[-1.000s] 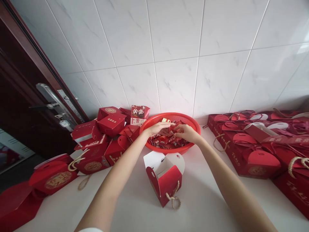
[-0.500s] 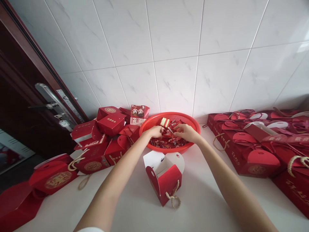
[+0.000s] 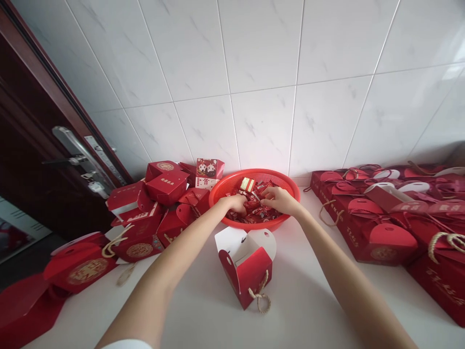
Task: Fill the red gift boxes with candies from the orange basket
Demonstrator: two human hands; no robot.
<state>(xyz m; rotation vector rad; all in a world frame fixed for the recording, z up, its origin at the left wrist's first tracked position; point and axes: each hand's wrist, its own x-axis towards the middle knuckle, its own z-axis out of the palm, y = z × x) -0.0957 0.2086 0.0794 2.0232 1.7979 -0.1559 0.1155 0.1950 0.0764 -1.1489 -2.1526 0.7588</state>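
Now L hand [image 3: 237, 204] & R hand [image 3: 279, 199] in basket [image 3: 250, 226] w/ red pkts [image 3: 256, 210].

From here I see my left arm [image 3: 163, 276] and right arm [image 3: 337, 266] converging toward the far edge of the table [image 3: 305, 300]. My left hand [image 3: 237, 204] dips, fingertips hidden; my right hand [image 3: 279, 198], just beside it, has its fingers bent inward. I can't read either grip.

Soft light, glare on right-hand tiles [image 3: 428, 53], stretched edges
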